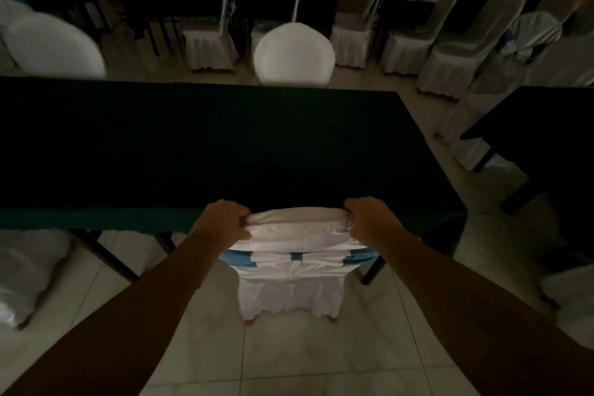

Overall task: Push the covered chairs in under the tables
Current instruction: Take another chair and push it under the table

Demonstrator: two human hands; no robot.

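Note:
A chair in a white cover with a blue sash [294, 254] stands right in front of me. The top of its back meets the near edge of a long table under a dark green cloth [193, 145]; the seat is hidden beneath the table. My left hand [225, 222] grips the left top corner of the chair back. My right hand [368, 219] grips the right top corner. Across the table, a second white covered chair [294, 55] shows its rounded back, and a third covered chair [54, 48] stands at the far left.
Another covered chair [22, 280] sits low at the left beside the table's dark legs. A second dark table [543, 138] stands at the right. Rows of white covered chairs [450, 51] and dark tables line the back wall. The floor is pale tile.

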